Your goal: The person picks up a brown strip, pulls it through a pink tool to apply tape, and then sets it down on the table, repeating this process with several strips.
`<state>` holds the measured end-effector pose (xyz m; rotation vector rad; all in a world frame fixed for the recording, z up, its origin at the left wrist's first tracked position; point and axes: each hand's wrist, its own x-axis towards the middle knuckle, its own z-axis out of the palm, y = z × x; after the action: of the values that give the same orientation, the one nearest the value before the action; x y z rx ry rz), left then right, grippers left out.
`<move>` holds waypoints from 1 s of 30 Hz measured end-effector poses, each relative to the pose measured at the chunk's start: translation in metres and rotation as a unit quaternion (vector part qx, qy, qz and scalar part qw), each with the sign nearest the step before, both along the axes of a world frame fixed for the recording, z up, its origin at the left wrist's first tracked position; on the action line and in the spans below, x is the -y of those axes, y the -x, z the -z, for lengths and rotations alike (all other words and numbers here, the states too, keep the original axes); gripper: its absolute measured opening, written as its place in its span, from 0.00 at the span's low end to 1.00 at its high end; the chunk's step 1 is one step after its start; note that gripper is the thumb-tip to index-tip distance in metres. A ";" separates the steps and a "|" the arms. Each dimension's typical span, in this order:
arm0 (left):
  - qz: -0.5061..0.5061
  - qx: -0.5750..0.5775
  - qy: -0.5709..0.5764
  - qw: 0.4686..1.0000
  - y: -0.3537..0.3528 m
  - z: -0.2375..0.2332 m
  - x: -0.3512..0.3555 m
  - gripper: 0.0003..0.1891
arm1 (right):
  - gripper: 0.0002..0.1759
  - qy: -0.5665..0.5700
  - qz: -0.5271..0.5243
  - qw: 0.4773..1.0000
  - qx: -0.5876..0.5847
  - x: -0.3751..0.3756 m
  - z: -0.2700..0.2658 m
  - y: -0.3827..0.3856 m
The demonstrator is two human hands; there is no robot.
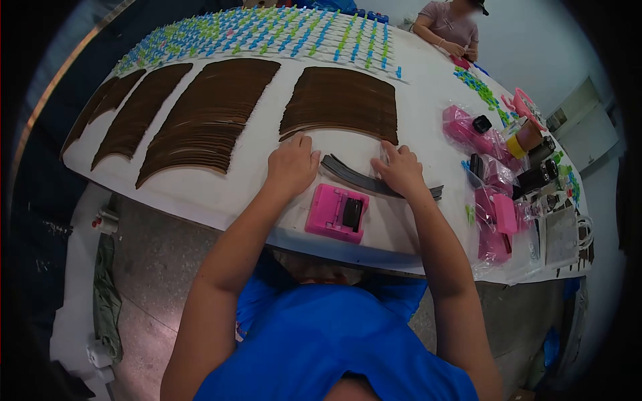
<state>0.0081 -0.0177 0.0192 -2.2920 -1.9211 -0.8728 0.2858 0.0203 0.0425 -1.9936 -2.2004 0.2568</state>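
Note:
My left hand (293,165) rests at the lower left corner of a row of overlapping curved brown strips (340,101), fingertips at the ends of the nearest strips. My right hand (401,170) is at the row's lower right corner, its index fingertip by the strip ends and its fingers apart. Neither hand visibly grips anything. Beneath the right hand, and partly hidden by it, lies a bundle of curved grey strips (354,176). A pink block-shaped device (324,208) with a black part on top sits on the table between my forearms.
More rows of brown strips (207,110) lie to the left. Many blue and green clips on white strips (267,33) fill the back. Pink pieces in plastic bags (495,174), tape rolls (525,139) and black items stand at right. Another person (449,27) works at the far right.

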 end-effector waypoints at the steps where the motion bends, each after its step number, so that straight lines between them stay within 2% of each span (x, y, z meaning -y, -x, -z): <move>1: -0.003 0.001 0.000 1.000 0.000 0.002 -0.001 0.15 | 0.38 0.000 -0.003 1.000 0.001 0.000 0.001 -0.001; 6: 0.000 -0.012 0.016 1.000 0.002 0.002 -0.003 0.18 | 0.38 0.003 -0.001 1.000 0.002 -0.001 0.001 0.000; 16: 0.005 -0.013 0.012 1.000 0.001 0.002 -0.004 0.17 | 0.39 0.007 0.005 1.000 0.004 0.002 -0.003 0.001; 19: 0.017 -0.008 -0.001 1.000 0.000 0.002 -0.003 0.16 | 0.39 -0.022 0.010 1.000 0.012 0.005 -0.001 -0.002; 21: 0.008 -0.007 -0.023 1.000 0.002 0.005 -0.004 0.15 | 0.39 -0.003 -0.038 0.999 -0.015 0.005 -0.005 -0.010; 22: 0.023 -0.009 -0.026 0.999 0.003 0.006 -0.003 0.15 | 0.39 -0.006 -0.023 1.000 -0.017 0.009 -0.008 -0.018; 24: 0.017 -0.006 -0.028 0.999 0.004 0.006 -0.003 0.14 | 0.39 -0.040 -0.053 0.989 -0.128 0.020 -0.022 -0.037; 25: 0.029 -0.006 -0.030 0.999 0.004 0.006 -0.003 0.14 | 0.39 -0.043 -0.041 0.990 -0.128 0.023 -0.029 -0.052; 27: 0.021 -0.008 -0.009 1.000 0.005 0.003 -0.003 0.14 | 0.39 -0.233 -0.041 0.952 -0.195 0.031 -0.047 -0.086; 29: 0.024 -0.010 -0.013 1.000 0.003 0.002 -0.004 0.14 | 0.41 -0.349 0.071 0.914 -0.194 0.043 -0.075 -0.116; 30: 0.017 -0.012 -0.015 1.000 0.003 0.003 -0.003 0.13 | 0.41 -0.348 0.081 0.915 -0.191 0.047 -0.081 -0.128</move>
<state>0.0056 -0.0151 0.0158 -2.3145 -1.8504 -0.8669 0.4138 -0.0266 0.1237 -1.5427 -1.5653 -0.1401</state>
